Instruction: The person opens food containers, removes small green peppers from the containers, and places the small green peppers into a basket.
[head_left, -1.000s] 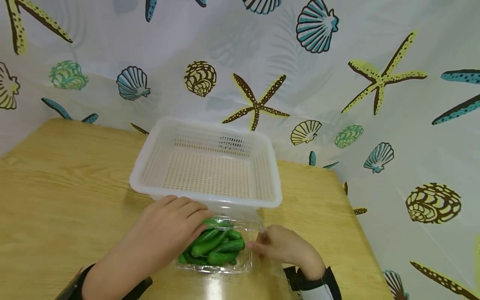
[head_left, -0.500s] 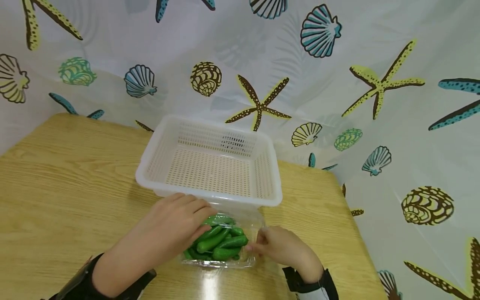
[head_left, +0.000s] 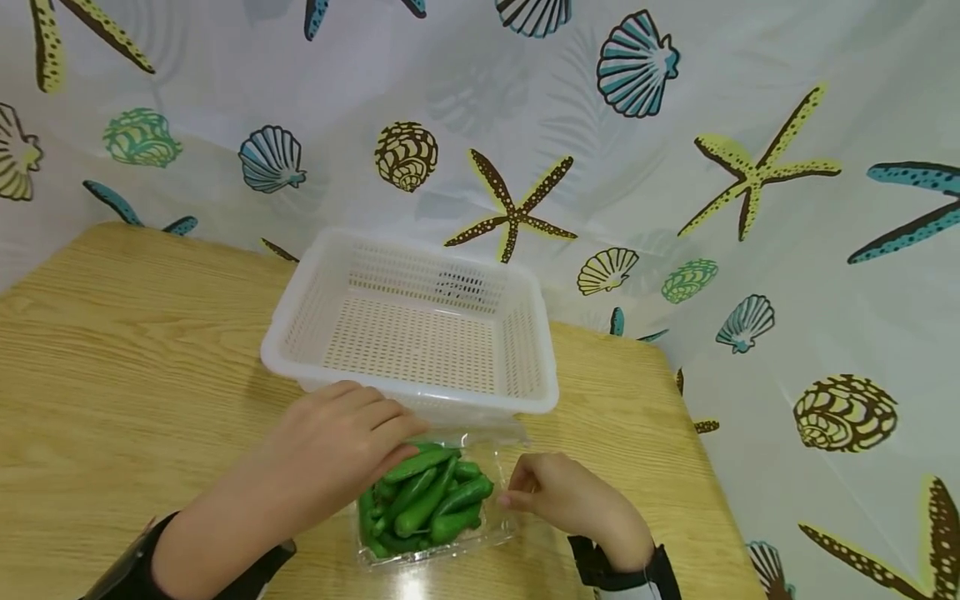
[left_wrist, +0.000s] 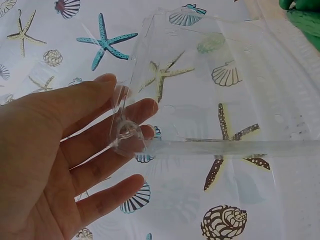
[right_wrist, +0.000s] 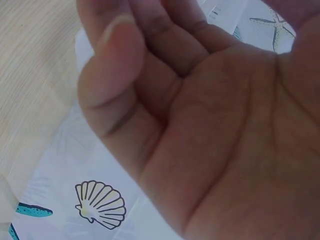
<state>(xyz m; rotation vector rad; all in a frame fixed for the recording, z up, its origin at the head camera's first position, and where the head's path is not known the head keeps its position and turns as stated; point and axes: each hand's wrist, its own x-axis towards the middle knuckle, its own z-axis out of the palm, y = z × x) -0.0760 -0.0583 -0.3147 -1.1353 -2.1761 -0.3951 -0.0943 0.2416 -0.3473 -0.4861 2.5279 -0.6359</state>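
Observation:
Green chili peppers [head_left: 427,500] lie in a clear plastic clamshell box [head_left: 491,533] on the table. Its hinged lid [head_left: 480,429] stands raised on the far side, against the basket's front. My left hand [head_left: 337,442] pinches the lid's corner between thumb and fingers; the left wrist view shows the transparent lid [left_wrist: 190,120] passing between them. Beside the box's right edge is my right hand [head_left: 573,500], fingers loosely curled. In the right wrist view, the right palm [right_wrist: 215,125] shows with nothing visible in it.
A white plastic basket [head_left: 551,367] with slotted walls stands directly behind the box, with nothing in it. Both are on a wooden table [head_left: 150,350]. A white cloth [head_left: 510,100] printed with shells and starfish hangs behind and to the right.
The lid has swung farther back, uncovering the peppers, and the box has tilted slightly towards me. My right hand's fingers have come away from the lid's right edge.

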